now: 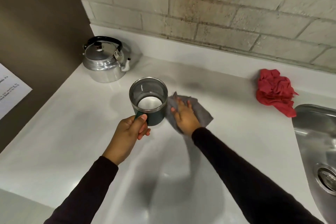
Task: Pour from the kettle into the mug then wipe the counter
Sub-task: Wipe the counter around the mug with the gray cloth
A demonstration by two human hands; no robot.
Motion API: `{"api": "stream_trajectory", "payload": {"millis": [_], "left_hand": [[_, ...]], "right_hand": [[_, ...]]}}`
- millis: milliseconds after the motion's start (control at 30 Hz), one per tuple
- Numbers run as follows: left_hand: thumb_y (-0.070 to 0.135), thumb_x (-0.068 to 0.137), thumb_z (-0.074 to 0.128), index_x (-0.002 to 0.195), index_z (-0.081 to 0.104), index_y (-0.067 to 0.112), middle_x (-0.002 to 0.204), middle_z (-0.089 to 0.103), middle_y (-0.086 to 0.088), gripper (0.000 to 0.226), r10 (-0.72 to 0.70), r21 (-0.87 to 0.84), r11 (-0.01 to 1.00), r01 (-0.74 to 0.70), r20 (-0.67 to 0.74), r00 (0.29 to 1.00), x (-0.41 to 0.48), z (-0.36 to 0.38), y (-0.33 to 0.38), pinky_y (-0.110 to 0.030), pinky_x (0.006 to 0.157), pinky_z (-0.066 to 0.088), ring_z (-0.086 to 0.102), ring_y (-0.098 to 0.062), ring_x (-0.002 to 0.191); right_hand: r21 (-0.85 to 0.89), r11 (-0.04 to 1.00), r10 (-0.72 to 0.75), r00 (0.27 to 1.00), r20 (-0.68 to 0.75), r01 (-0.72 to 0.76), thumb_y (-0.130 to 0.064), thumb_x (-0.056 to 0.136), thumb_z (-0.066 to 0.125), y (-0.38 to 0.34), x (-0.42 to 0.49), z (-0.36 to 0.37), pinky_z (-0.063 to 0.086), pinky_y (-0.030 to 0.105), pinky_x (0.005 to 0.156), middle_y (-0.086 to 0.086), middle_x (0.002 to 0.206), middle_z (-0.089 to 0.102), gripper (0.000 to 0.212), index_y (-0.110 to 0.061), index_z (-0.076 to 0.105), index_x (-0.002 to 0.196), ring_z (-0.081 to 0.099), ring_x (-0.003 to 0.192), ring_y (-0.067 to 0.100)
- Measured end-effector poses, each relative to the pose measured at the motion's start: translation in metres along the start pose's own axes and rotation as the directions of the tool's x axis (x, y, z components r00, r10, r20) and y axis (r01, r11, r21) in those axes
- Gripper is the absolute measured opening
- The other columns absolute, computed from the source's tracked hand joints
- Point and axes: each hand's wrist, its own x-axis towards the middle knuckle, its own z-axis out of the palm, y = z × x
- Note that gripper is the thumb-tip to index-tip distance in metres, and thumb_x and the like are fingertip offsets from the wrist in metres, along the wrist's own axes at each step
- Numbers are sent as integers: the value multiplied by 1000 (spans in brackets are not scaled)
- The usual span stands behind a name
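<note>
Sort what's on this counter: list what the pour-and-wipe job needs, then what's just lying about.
In use: kettle, mug held by left hand, grey cloth under right hand, counter.
Lying about: red rag, sink, paper sheet.

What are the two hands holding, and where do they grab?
The left hand holds the mug by its handle. The right hand lies flat on top of the grey cloth, pressing it on the counter.
</note>
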Motion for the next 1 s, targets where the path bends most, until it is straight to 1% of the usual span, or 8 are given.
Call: {"api": "stream_trajectory", "payload": {"millis": [100,167,267,400,533,667,867,1000], "left_hand": [[52,73,48,41,39,28,44,39,6,41,6,0,1000,-6,9,1000,-1,-3,2,-45,90,51,47,-9,49],[54,73,48,41,40,28,45,40,5,41,7,6,1000,-7,8,1000,-2,-4,2,-46,91,51,48,-9,50],[55,71,48,40,41,28,44,41,6,41,-3,-3,1000,3,1,1000,-1,-5,3,-47,92,51,49,-8,50],[53,70,50,40,40,28,44,38,8,40,-7,-42,999,7,7,1000,2,-7,5,-47,91,50,49,-9,49],[48,74,51,39,40,29,44,36,8,42,-16,-55,998,16,9,1000,3,-11,8,-48,91,50,45,-9,48],[38,83,46,40,40,27,44,37,6,45,-24,-34,999,24,-1,1000,3,-20,5,-52,93,48,50,-8,48],[36,84,45,41,38,26,43,36,7,45,7,2,1000,-7,-22,1000,2,-41,11,-55,92,47,49,-8,47],[36,85,45,41,37,27,43,35,7,45,43,28,999,-43,-25,999,0,-54,17,-52,87,47,47,-9,47]], "right_hand": [[-11,1000,6,1000,5,-6,-38,97,25,-24,-40,24,-5,47,119,5,160,6,60,-14,5,149,3,147,19],[-174,984,-24,999,29,29,-45,95,18,-28,-69,35,-5,54,118,1,160,1,63,-18,-1,149,-3,147,18],[-235,972,11,1000,22,-6,-47,95,16,-18,-89,35,-9,56,116,-6,160,-1,61,-26,-4,148,-6,147,19],[-124,981,137,985,-110,-150,-36,95,29,20,-72,15,-10,54,114,0,160,6,60,-22,8,149,4,147,22],[1,951,304,931,-200,-310,-14,93,41,59,-10,-15,0,49,119,12,157,18,59,-7,17,147,16,145,24],[51,937,349,920,-178,-345,-19,97,35,50,64,-23,7,46,118,14,154,28,47,-8,30,143,22,142,30],[51,999,5,1000,2,-5,-23,98,31,-14,101,2,2,37,118,8,154,30,47,-19,27,145,19,141,32],[-66,956,-267,942,204,285,-19,92,39,-58,67,18,7,51,119,16,142,46,38,-9,53,126,29,138,31]]}}
